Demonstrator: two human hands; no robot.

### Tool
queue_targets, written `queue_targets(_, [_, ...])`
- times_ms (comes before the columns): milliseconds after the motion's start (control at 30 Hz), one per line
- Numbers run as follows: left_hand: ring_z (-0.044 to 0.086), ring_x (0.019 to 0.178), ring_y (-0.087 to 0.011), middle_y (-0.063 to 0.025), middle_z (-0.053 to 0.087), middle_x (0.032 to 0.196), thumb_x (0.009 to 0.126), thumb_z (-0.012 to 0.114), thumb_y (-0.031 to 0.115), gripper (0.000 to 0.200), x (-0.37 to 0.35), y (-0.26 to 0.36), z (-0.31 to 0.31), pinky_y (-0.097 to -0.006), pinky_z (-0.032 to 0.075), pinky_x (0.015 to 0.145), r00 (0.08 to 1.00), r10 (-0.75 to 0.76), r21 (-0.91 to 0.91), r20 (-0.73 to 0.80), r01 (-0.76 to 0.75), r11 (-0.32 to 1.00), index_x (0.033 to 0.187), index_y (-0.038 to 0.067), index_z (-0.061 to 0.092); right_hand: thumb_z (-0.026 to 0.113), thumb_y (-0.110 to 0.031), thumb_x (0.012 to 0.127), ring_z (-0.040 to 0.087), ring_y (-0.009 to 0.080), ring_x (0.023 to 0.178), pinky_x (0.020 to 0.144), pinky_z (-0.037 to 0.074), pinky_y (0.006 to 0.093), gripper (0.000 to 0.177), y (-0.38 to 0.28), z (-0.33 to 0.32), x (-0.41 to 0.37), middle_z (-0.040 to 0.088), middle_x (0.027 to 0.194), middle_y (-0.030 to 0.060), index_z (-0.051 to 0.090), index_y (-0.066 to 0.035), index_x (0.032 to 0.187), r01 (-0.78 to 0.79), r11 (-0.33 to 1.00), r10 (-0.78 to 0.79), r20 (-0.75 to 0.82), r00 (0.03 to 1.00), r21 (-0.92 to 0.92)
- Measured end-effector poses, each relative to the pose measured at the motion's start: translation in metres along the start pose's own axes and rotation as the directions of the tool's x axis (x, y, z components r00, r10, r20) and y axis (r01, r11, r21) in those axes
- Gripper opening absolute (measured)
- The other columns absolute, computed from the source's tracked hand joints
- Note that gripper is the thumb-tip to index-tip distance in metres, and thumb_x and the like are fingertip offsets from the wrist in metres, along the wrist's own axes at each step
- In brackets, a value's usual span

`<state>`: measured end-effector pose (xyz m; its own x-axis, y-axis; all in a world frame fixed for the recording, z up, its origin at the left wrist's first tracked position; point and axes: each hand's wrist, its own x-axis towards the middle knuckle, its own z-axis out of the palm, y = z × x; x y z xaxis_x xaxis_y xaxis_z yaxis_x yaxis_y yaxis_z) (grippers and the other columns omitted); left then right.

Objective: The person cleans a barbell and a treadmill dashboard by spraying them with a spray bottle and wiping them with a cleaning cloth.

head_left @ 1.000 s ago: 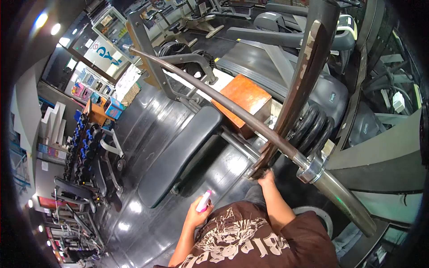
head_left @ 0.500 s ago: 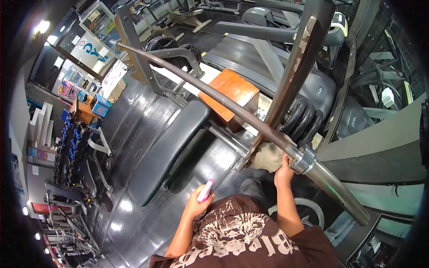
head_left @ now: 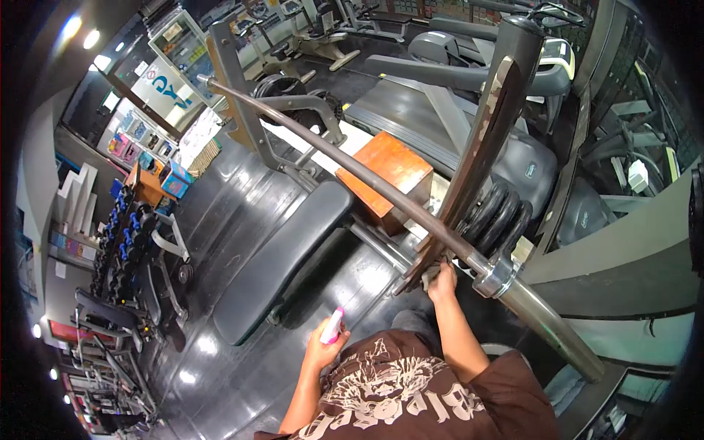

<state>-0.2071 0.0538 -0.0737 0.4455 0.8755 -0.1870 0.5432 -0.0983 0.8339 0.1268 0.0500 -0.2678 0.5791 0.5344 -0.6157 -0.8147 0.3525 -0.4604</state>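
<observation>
My left hand [head_left: 325, 343] is closed round a small white and pink bottle [head_left: 333, 327], held above the floor beside the bench. My right hand [head_left: 442, 283] presses a light cloth [head_left: 430, 274] against the lower part of the brown rack upright [head_left: 469, 176], below the barbell. The barbell [head_left: 337, 152] lies across the rack, its thick metal sleeve [head_left: 550, 323] pointing to the lower right. A black padded bench [head_left: 282, 260] stands in front of the rack.
An orange box [head_left: 385, 172] sits behind the bar. Black weight plates [head_left: 499, 214] hang beside the right upright. A treadmill [head_left: 411, 110] stands behind, and a dumbbell rack [head_left: 125, 238] is at the left.
My right hand and the cloth have moved left, away from the bar's collar and onto the upright. The cloth looks more bunched up. My left hand still holds the bottle.
</observation>
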Motion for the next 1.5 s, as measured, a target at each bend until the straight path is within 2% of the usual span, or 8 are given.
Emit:
queue_targets(200, [0.061,0.086,-0.0138,-0.0039,0.066,0.092,0.084,0.077,0.015,0.024,0.026,0.017,0.019,-0.0307,0.05,0.08,0.993,0.011,-0.041,0.12,-0.006,0.999,0.101,0.004,0.064,0.057,-0.02,0.102,0.056,0.0081,0.095,0.081,0.04,0.0249,0.029,-0.055,0.055,-0.099,0.063,0.11,-0.0032,0.06,-0.008,0.128,0.191,0.968,-0.18,0.083,0.98,-0.165])
queue_targets(300, [0.062,0.086,-0.0142,-0.005,0.066,0.09,0.085,0.077,0.015,0.024,0.037,0.041,0.029,-0.0306,0.05,0.08,0.99,0.05,-0.057,0.134,-0.043,0.997,0.102,0.004,0.064,0.057,-0.019,0.102,0.056,0.0127,0.08,0.07,0.046,0.0313,0.024,-0.032,0.046,-0.095,0.065,0.094,-0.0025,0.066,0.0,0.112,0.62,0.579,-0.56,0.294,0.774,-0.53])
queue_targets(467, [0.062,0.085,-0.0141,-0.0052,0.067,0.089,0.085,0.077,0.016,0.024,0.043,0.052,0.037,-0.031,0.05,0.079,0.987,0.019,-0.048,0.162,-0.011,0.999,0.102,0.004,0.064,0.057,-0.019,0.101,0.061,0.0158,0.085,0.078,0.047,0.0294,0.023,-0.029,0.004,-0.071,0.069,0.089,0.0044,0.069,-0.003,0.113,0.526,0.275,-0.404,0.4,0.823,-0.805])
queue_targets(567, [0.062,0.085,-0.0136,-0.0054,0.067,0.088,0.085,0.076,0.016,0.023,0.042,0.057,0.042,-0.0309,0.05,0.078,0.989,0.01,-0.049,0.148,-0.002,0.999,0.101,0.004,0.064,0.058,-0.022,0.1,0.06,0.0187,0.075,0.074,0.048,0.0315,0.02,0.044,-0.085,0.014,0.062,0.076,0.0023,0.071,-0.008,0.107,0.29,0.38,-0.384,0.135,0.913,-0.878])
queue_targets(700, [0.061,0.084,-0.0126,-0.0052,0.066,0.088,0.086,0.076,0.016,0.022,0.032,0.064,0.046,-0.0301,0.05,0.078,0.995,-0.002,-0.073,0.101,0.01,0.997,0.1,0.005,0.063,0.053,-0.024,0.1,0.062,0.0193,0.093,0.079,0.048,0.039,0.02,0.03,-0.078,0.017,0.065,0.102,0.0014,0.062,-0.018,0.117,-0.33,0.914,0.304,-0.139,0.943,-0.238])
queue_targets(900, [0.06,0.085,-0.012,-0.0028,0.066,0.09,0.085,0.075,0.013,0.022,0.017,0.053,0.052,-0.0292,0.05,0.079,0.996,-0.089,-0.118,0.014,0.09,0.989,0.101,0.005,0.063,0.046,-0.03,0.104,0.05,0.0287,0.126,0.11,0.037,0.0459,0.036,-0.041,-0.019,-0.038,0.051,0.14,0.0084,0.049,-0.009,0.133,-0.396,0.918,0.397,0.057,0.916,-0.021])
queue_targets(1167, [0.061,0.085,-0.0135,-0.0041,0.065,0.091,0.082,0.078,0.011,0.027,0.019,0.05,0.077,-0.0299,0.05,0.079,0.997,-0.077,-0.169,0.016,0.079,0.983,0.103,0.002,0.062,0.049,-0.034,0.103,0.056,0.0279,0.118,0.108,0.04,0.0449,0.031,-0.142,0.026,-0.105,0.063,0.121,0.0062,0.058,-0.01,0.12,-0.373,0.912,0.205,0.596,0.776,0.172])
queue_targets(1500, [0.057,0.08,-0.0126,-0.0035,0.063,0.085,0.085,0.075,0.015,0.022,0.027,0.063,0.071,-0.0294,0.049,0.076,0.999,-0.01,-0.173,-0.035,0.004,0.985,0.099,0.004,0.063,0.051,-0.036,0.102,0.059,0.0288,0.113,0.106,0.04,0.0444,0.031,-0.082,-0.122,0.003,0.065,0.111,0.0056,0.06,-0.01,0.115,-0.409,0.907,0.416,0.065,0.907,-0.099])
